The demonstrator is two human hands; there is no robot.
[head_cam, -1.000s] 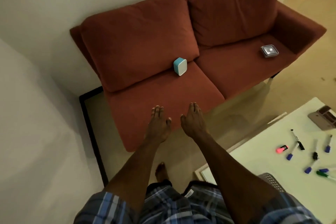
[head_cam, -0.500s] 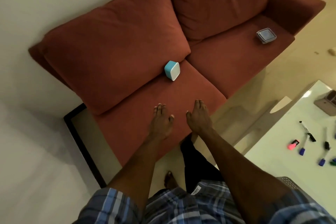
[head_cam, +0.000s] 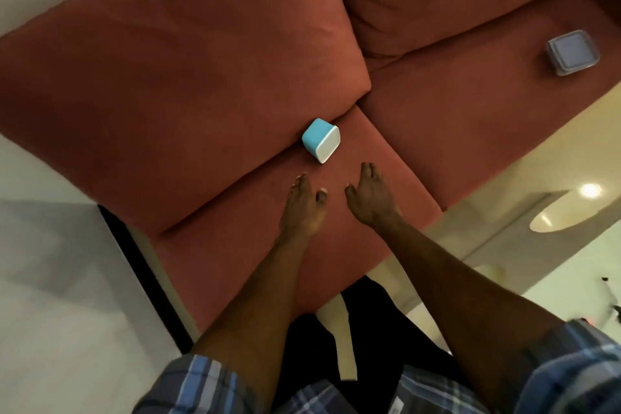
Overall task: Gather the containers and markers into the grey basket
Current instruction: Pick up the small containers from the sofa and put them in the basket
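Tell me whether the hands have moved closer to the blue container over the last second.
Yes. The left hand and right hand now reach close to the blue container on the sofa.

My left hand point(head_cam: 304, 203) and right hand point(head_cam: 371, 197) hover palm-down, empty, over the red sofa point(head_cam: 201, 54). The blue container point(head_cam: 321, 139) lies tipped at twelve o'clock, near my fingers point(head_cam: 368, 171); a clear container point(head_cam: 572, 56) sits at two o'clock.

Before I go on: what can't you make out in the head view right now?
- Grey basket: out of frame.
- Markers on the white table: cut off by the right edge, only blurred specks.
- Blue container: contents hidden, lid faces the camera.
- Clear container: blurred, contents unreadable.
- Left hand, right hand: palms hidden.
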